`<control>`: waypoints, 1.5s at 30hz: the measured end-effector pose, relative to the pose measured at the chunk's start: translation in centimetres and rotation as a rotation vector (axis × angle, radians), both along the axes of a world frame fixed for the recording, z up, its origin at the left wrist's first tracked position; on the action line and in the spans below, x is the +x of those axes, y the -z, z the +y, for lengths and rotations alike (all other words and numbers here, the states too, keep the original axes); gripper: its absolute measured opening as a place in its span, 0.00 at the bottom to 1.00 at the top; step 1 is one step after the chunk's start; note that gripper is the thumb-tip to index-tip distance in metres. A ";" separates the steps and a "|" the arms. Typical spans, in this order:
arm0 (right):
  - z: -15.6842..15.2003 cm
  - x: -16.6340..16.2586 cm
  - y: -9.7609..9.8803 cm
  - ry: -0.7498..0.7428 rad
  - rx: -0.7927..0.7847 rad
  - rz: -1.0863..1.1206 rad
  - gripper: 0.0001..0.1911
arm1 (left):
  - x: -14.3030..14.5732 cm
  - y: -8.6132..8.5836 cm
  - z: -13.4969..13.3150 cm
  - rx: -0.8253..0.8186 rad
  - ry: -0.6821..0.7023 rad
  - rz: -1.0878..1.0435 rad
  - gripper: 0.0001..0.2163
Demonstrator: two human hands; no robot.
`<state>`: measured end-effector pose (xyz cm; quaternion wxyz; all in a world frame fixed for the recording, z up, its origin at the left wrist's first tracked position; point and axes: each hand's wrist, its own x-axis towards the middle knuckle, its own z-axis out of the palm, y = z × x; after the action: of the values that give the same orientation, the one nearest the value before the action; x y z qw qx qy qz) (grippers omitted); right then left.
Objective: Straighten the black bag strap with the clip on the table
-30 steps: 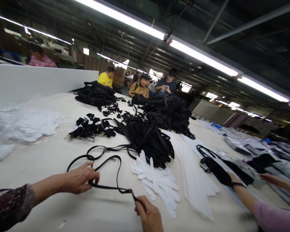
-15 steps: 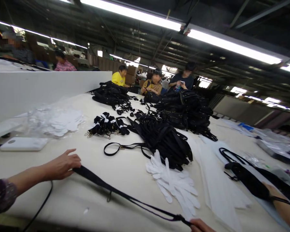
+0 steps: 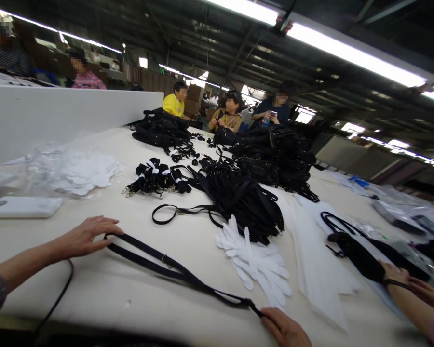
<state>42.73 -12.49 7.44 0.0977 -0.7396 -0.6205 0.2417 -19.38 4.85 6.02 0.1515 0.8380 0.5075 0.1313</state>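
A black strap (image 3: pixel 173 272) lies stretched across the near edge of the cream tabletop (image 3: pixel 188 241), doubled into two runs with a small metal slider along it. The left hand (image 3: pixel 85 236) rests flat on the tabletop with fingers spread, pinning the strap's looped end under its fingertips. The right hand (image 3: pixel 285 330), partly cut off by the bottom edge, pinches the other end between thumb and fingers. Just beyond the strap's right half lies a stack of white gloves (image 3: pixel 255 262), and behind them a heap of loose black straps (image 3: pixel 242 197) with one strap loop (image 3: pixel 181 212) trailing toward the left. Farther left sit a bundle of tied straps (image 3: pixel 157 178), a clear bag of white pieces (image 3: pixel 75 168) and a white flat device (image 3: pixel 21 206). To the right, white paper sheets (image 3: pixel 318 255) fan out, and a co-worker's hand (image 3: pixel 401 277) touches a black pouch (image 3: pixel 358 255). Piles of black bags (image 3: pixel 275 154) and seated people fill the far end.
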 end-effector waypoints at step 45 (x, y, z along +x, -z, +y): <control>-1.9 -0.1 2.7 0.035 0.154 -0.057 0.17 | 15.4 0.9 1.1 -0.079 0.357 -0.082 0.16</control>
<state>42.65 -14.35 4.77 0.1407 -0.7473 -0.6266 0.1705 -3.97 5.91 5.14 0.2256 0.9021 0.3488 0.1164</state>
